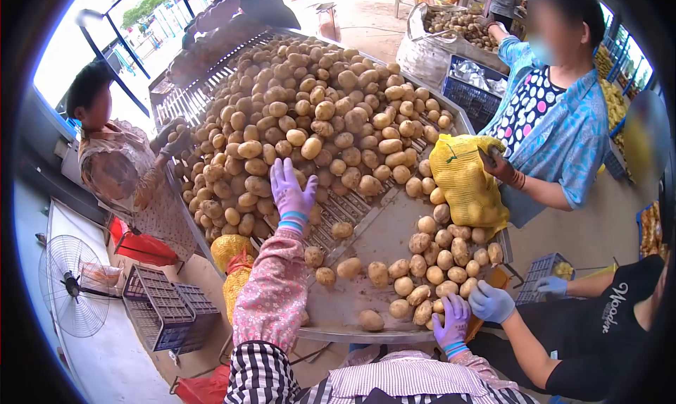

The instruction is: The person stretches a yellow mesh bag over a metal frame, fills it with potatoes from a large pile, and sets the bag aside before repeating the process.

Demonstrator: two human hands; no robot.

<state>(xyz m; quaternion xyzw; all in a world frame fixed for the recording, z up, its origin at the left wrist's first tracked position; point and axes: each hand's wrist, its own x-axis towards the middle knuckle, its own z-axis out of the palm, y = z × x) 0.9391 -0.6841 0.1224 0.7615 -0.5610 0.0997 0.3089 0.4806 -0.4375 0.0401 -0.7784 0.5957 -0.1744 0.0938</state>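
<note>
Potatoes (331,115) lie heaped on a slatted metal sorting table (352,224), with a looser group (443,256) near its right front corner. My left hand (290,193), in a purple glove, reaches onto the lower edge of the heap with its fingers spread, palm down; nothing is held in it. My right hand (454,319), also gloved in purple, is at the table's front edge beside the nearest potatoes. Its fingers are apart and touch or nearly touch them. A co-worker's blue-gloved hand (491,302) is just right of it.
A co-worker at the right holds a full yellow mesh bag (468,182) on the table edge. Another co-worker stands at the left. Yellow mesh bags (236,270) hang at the left front edge. Crates (169,309) and a fan (72,284) stand lower left.
</note>
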